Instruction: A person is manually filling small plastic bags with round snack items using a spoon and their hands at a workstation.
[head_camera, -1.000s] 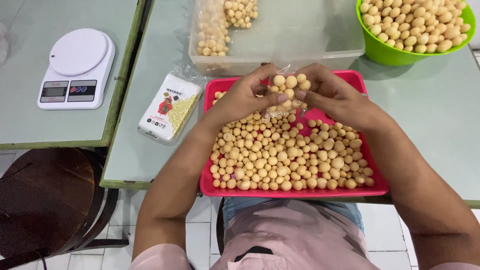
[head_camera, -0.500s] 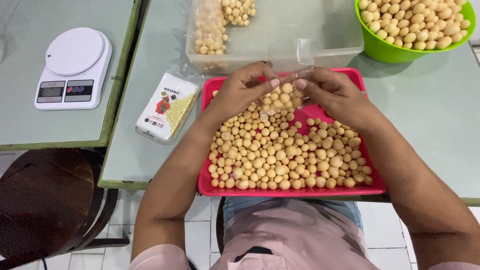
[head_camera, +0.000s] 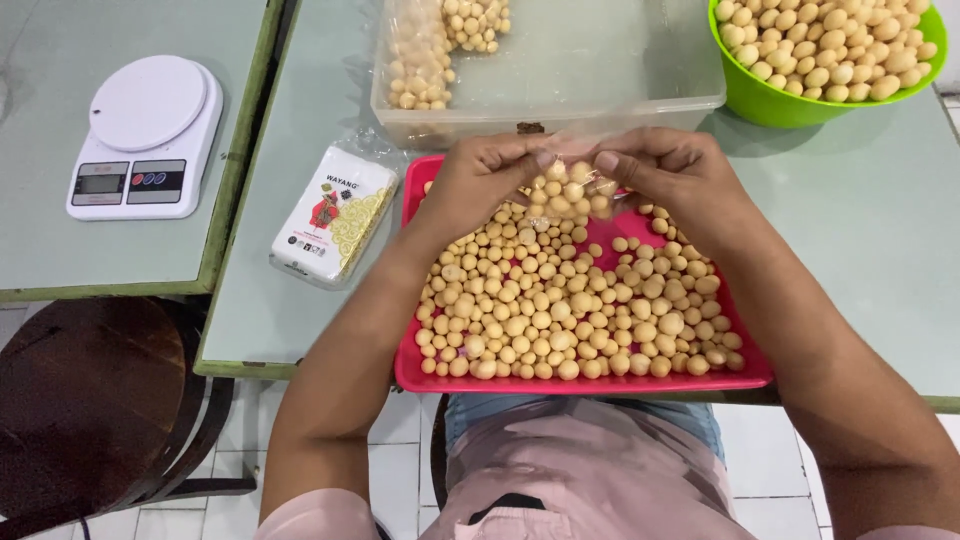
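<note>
Right now my left hand (head_camera: 480, 185) and right hand (head_camera: 665, 180) each pinch the small clear plastic bag of pale round snack balls (head_camera: 568, 190) above the red plastic tray (head_camera: 420, 375); a loose grip could spill them.

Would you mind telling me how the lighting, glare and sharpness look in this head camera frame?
Head view: even, soft overhead light, with only a faint shadow beside the green bowl; mild glare on the clear bag pinched between left hand and right hand; the red tray and white scale are sharp, without motion blur.
</note>
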